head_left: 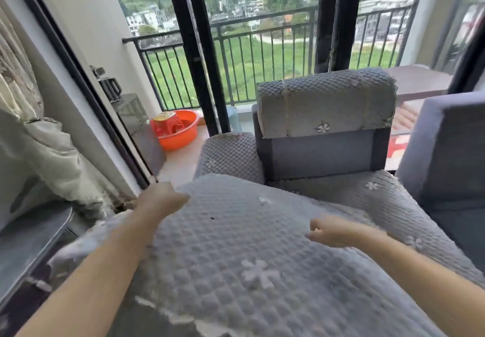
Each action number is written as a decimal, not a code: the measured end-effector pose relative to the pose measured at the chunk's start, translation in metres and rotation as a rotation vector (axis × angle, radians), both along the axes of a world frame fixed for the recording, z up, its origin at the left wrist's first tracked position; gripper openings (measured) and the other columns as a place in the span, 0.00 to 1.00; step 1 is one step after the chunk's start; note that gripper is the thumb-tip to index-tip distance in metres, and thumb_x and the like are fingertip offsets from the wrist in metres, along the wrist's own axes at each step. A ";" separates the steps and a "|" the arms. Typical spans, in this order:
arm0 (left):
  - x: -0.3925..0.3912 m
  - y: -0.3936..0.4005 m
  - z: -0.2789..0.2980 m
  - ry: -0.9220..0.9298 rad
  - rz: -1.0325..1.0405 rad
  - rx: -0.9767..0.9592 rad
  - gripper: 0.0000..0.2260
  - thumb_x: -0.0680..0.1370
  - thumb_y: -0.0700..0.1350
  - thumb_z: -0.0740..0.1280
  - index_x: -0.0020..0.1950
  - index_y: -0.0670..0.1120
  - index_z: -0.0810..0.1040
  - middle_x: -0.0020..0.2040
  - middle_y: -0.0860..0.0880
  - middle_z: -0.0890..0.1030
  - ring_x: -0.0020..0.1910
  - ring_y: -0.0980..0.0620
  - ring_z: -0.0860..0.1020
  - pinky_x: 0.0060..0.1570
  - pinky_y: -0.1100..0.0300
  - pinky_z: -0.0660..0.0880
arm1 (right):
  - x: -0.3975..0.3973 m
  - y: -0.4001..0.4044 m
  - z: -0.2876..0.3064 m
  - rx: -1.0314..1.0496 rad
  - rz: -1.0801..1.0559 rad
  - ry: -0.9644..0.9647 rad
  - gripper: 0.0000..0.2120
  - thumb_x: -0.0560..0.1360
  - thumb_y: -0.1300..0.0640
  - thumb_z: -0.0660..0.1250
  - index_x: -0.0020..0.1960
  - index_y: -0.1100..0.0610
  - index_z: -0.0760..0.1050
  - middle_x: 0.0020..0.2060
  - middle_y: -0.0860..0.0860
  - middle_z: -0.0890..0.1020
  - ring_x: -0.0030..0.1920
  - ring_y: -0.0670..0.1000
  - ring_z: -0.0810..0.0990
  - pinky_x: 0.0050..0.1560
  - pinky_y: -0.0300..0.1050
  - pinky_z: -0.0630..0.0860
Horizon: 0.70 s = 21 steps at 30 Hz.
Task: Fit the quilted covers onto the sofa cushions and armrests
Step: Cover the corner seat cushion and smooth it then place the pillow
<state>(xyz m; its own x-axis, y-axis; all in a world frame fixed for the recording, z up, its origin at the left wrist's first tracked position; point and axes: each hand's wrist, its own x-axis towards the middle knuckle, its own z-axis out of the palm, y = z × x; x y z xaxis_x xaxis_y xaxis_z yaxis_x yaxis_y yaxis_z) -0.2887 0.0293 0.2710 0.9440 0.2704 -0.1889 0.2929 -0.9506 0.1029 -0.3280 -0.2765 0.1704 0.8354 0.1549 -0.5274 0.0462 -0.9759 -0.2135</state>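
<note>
A: Head view: a grey quilted cover with white flower motifs [249, 252] is lifted over the seat in front of the person. The left hand [160, 200] grips its far left edge, fingers curled into the fabric. The right hand [333, 234] lies on top, fingers loosely curled; I cannot tell whether it pinches anything.

B: So how should it go on?

A: I'd pull that edge toward the quilted grey armrest [231, 155], keep tension even, then smooth outward and tuck.

B: What's fitted already?

A: The blue-grey backrest cushion [325, 152] wears a quilted cap [325, 100]; the cushion at right [446, 152] looks bare.

B: And the room?

A: Black-framed glass doors [194, 47] open onto a railed balcony, with an orange plastic basin [181, 134] on the floor.
</note>
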 end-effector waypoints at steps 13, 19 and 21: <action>0.048 0.029 -0.157 0.270 0.069 0.043 0.18 0.78 0.50 0.57 0.66 0.44 0.67 0.67 0.42 0.67 0.65 0.42 0.67 0.64 0.49 0.67 | 0.052 0.084 -0.122 -0.030 0.018 0.101 0.24 0.80 0.47 0.54 0.72 0.57 0.60 0.71 0.55 0.61 0.70 0.55 0.61 0.68 0.52 0.64; 0.105 0.028 -0.223 0.256 0.071 -0.024 0.35 0.75 0.61 0.60 0.74 0.44 0.52 0.72 0.40 0.56 0.70 0.39 0.58 0.65 0.44 0.64 | 0.097 0.071 -0.186 0.001 -0.068 0.077 0.27 0.80 0.47 0.52 0.75 0.53 0.49 0.76 0.51 0.45 0.76 0.53 0.45 0.73 0.53 0.54; 0.118 0.025 -0.244 0.256 0.116 -0.065 0.41 0.73 0.65 0.61 0.74 0.44 0.48 0.74 0.38 0.50 0.71 0.37 0.54 0.67 0.41 0.59 | 0.099 0.066 -0.200 0.020 -0.074 0.000 0.25 0.80 0.48 0.53 0.74 0.50 0.51 0.76 0.47 0.44 0.76 0.52 0.43 0.72 0.53 0.54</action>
<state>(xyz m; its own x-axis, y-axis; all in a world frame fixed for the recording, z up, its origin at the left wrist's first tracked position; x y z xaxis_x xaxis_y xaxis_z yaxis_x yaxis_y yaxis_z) -0.1709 0.0542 0.0270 0.8267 0.3538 -0.4375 0.4238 -0.9030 0.0708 -0.2287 -0.2109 -0.0295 0.8451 0.1031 -0.5245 -0.0261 -0.9721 -0.2331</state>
